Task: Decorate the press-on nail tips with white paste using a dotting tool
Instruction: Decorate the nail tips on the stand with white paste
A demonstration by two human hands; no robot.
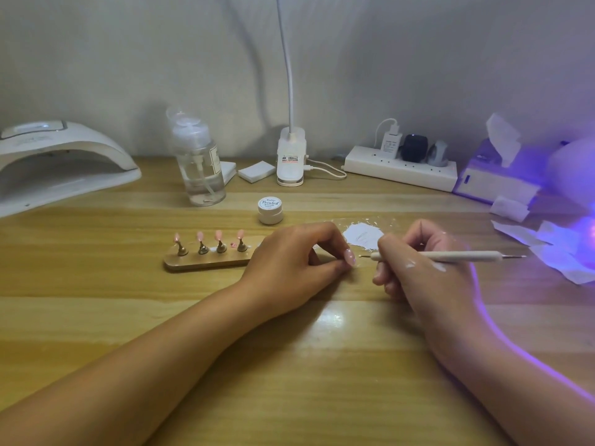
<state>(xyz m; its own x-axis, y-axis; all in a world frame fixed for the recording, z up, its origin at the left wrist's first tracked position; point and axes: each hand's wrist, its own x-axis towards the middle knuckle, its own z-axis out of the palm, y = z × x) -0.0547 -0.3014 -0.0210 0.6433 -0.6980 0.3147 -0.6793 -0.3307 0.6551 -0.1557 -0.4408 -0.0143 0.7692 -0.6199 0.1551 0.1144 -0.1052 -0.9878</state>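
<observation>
My left hand (294, 252) pinches a pale pink nail tip (350, 256) between thumb and fingers, just above the wooden desk. My right hand (418, 262) grips a white dotting tool (450, 256) held level, its fine metal point a short gap to the right of the nail tip. White paste (363, 235) is smeared on the desk just behind both hands, and streaks of it mark the back of my right hand. Left of my left hand lies a wooden holder (206, 263) with several pink tips on small metal stands. A small white paste jar (270, 210) stands behind it, lid on.
A white nail lamp (61, 165) sits far left, a clear pump bottle (199, 165) and white pads (252, 171) behind the holder. A clip lamp (290, 159), power strip (401, 169), tissue box (495, 178) and loose wipes (547, 246) under purple light fill the back right.
</observation>
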